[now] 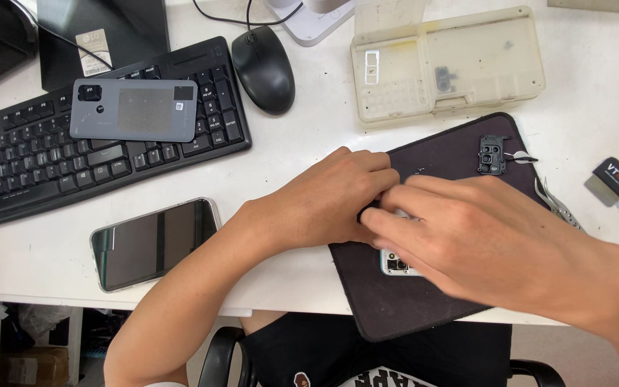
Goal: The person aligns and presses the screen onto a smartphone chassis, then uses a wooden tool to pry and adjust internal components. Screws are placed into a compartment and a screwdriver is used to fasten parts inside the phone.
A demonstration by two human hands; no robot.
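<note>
Both my hands meet over a dark work mat (pixel 395 308) at the table's front edge. My left hand (pixel 324 204) is curled, its fingers pressed on a small dark part that is mostly hidden. Over it lies my right hand (pixel 481 236), fingertips touching the same spot. Under my right hand a phone (pixel 397 265) lies on the mat, only a corner with its camera lenses showing. A black camera-frame part (pixel 493 154) rests on the mat's far corner. Metal tweezers (pixel 557 204) lie at the mat's right edge.
A grey phone back cover (pixel 134 110) lies on a black keyboard (pixel 51 168). Another phone (pixel 153 244) lies screen-up at the front left. A black mouse (pixel 263 68) and a beige parts box (pixel 445 64) sit at the back. A small black tag (pixel 615 177) is far right.
</note>
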